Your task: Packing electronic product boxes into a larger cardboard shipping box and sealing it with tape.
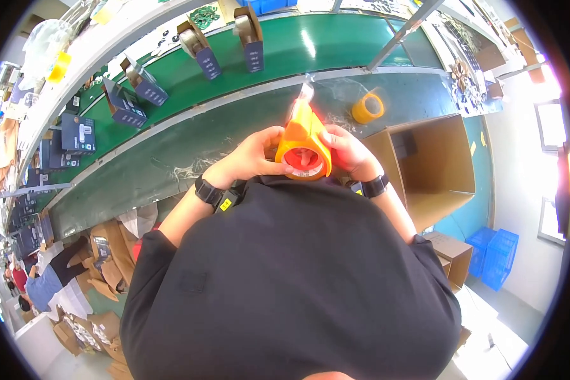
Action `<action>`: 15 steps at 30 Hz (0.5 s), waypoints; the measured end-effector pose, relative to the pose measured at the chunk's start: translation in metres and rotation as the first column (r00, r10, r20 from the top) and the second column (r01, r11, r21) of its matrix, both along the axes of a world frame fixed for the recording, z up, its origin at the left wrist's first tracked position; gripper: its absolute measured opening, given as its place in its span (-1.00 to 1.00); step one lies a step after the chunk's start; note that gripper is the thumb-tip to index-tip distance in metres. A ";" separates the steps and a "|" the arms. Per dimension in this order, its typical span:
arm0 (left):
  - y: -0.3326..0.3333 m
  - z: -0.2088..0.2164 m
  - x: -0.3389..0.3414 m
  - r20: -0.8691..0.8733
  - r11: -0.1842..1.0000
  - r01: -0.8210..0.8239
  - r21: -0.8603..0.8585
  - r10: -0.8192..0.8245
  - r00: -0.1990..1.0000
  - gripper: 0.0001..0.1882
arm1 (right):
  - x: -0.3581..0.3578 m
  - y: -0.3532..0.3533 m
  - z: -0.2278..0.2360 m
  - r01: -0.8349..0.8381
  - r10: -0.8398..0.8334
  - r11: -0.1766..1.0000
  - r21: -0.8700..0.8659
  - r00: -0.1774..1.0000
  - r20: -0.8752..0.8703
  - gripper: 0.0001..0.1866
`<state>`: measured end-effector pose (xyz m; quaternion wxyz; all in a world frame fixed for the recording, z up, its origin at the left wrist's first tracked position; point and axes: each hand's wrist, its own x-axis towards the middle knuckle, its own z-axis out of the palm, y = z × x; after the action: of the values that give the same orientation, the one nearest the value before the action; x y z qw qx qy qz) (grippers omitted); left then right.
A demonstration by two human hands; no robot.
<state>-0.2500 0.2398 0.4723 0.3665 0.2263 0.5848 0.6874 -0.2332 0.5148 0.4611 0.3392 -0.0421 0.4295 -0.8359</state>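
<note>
Both the left hand (pixel 250 158) and right hand (pixel 347 152) grip one orange tape dispenser (pixel 303 142); one yellow tape roll (pixel 367 108) lies nearby.

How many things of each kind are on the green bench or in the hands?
Orange tape dispenser, held by left hand and right hand: 1
Yellow tape roll: 1
Open cardboard box: 1
Total: 3
</note>
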 end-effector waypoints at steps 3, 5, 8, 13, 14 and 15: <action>-0.011 0.010 -0.006 -0.126 0.990 -0.003 -0.143 -0.015 0.992 -0.15 | 0.000 -0.007 0.004 -0.005 0.003 0.998 -0.067 1.000 -0.030 -0.31; -0.025 0.016 -0.012 -0.209 0.981 -0.044 -0.187 0.004 0.978 -0.09 | 0.003 -0.010 0.007 0.067 -0.062 0.994 0.086 0.996 -0.061 -0.39; -0.053 0.018 -0.030 -0.082 0.966 -0.241 0.094 0.249 0.965 -0.21 | 0.004 -0.027 0.026 0.106 -0.004 0.849 0.518 0.981 -0.194 -0.47; -0.023 0.046 -0.012 -0.482 0.731 -0.547 -0.408 0.336 0.809 -0.37 | 0.006 -0.045 0.040 0.233 -0.007 0.705 0.670 0.947 -0.322 -0.53; -0.024 0.040 -0.013 -0.482 0.731 -0.549 -0.405 0.340 0.808 -0.37 | 0.005 -0.047 0.041 0.264 0.021 0.647 0.715 0.932 -0.363 -0.52; -0.026 0.032 -0.016 -0.463 0.724 -0.571 -0.387 0.383 0.799 -0.44 | 0.005 -0.050 0.041 0.299 0.049 0.585 0.754 0.915 -0.400 -0.51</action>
<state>-0.2660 0.2135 0.5047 0.1092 0.0793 0.8387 0.5276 -0.2284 0.4652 0.5025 0.1707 -0.0145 0.8177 -0.5496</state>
